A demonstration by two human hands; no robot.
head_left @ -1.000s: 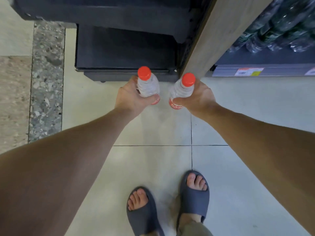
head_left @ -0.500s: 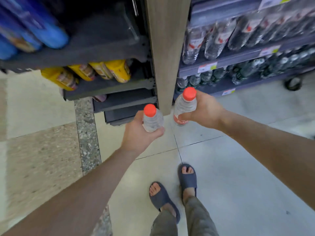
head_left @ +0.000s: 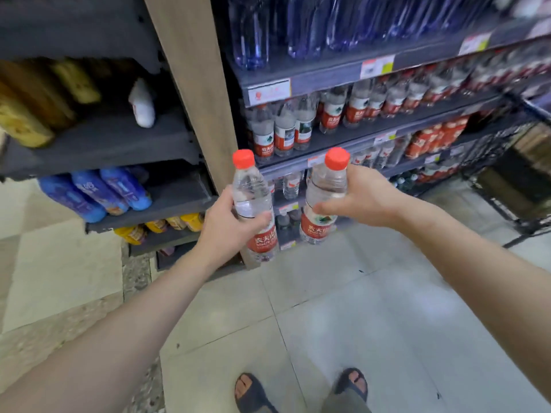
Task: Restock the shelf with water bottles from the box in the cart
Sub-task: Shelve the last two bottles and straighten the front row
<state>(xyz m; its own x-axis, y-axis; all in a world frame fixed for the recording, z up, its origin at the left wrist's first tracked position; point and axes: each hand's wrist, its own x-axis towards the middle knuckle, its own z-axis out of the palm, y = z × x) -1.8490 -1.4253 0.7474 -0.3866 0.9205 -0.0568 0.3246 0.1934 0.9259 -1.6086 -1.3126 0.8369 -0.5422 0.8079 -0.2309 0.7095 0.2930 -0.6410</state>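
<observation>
My left hand (head_left: 229,231) grips a clear water bottle (head_left: 253,201) with a red cap and red label, held upright. My right hand (head_left: 362,201) grips a second, matching water bottle (head_left: 323,198), also upright. Both bottles hover in front of the dark shelf unit (head_left: 351,135), just right of a wooden upright post (head_left: 196,84). The shelf in front holds a row of the same red-labelled water bottles (head_left: 286,129), with a bare stretch of shelf board to their right. The box and most of the cart are out of view.
Blue bottles (head_left: 298,25) fill the top shelf. To the left of the post, another rack holds yellow packs (head_left: 32,105), a white bottle (head_left: 142,102) and blue bottles (head_left: 98,192). A black wire cart frame (head_left: 518,189) stands at far right. Pale floor tiles lie below, with my sandalled feet.
My view has lifted from the floor up to the shelves. Both hands, each still holding its bottle, have risen toward the shelf with the red-labelled water.
</observation>
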